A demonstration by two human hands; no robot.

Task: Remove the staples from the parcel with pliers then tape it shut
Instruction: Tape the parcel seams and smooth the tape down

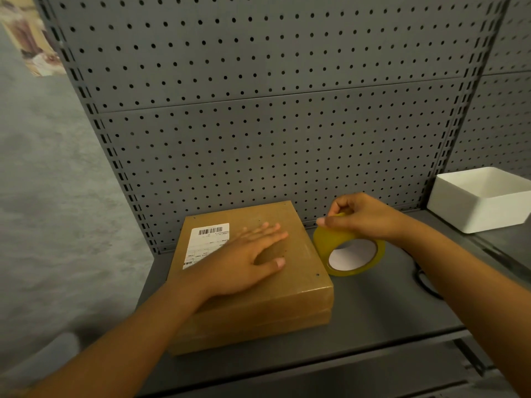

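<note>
Parcel first: a flat, square brown cardboard parcel (253,277) lies on the dark grey metal shelf (373,317), its top smooth and slightly glossy, with a white barcode shipping label (204,245) stuck near its far left corner. A few small dark dots show along its top edges. My left hand (244,261) rests flat on the parcel's top, fingers straight and spread, the thumb stretched out to the side, partly covering the label's near corner.

Just beside the parcel's right edge stands a round roll of translucent yellow packing tape (349,249), tilted on its rim so its white cardboard core faces me. My right hand (365,215) grips it from above, fingers curled over the top of the roll and the thumb pressed against its left side.

A thin black looped shape (425,280) lies on the shelf under my right forearm; I cannot tell what it is. A square white open box (482,198) with smooth walls sits on the far right. Behind everything rises a grey pegboard back panel (273,110), dotted with evenly spaced round holes.
</note>
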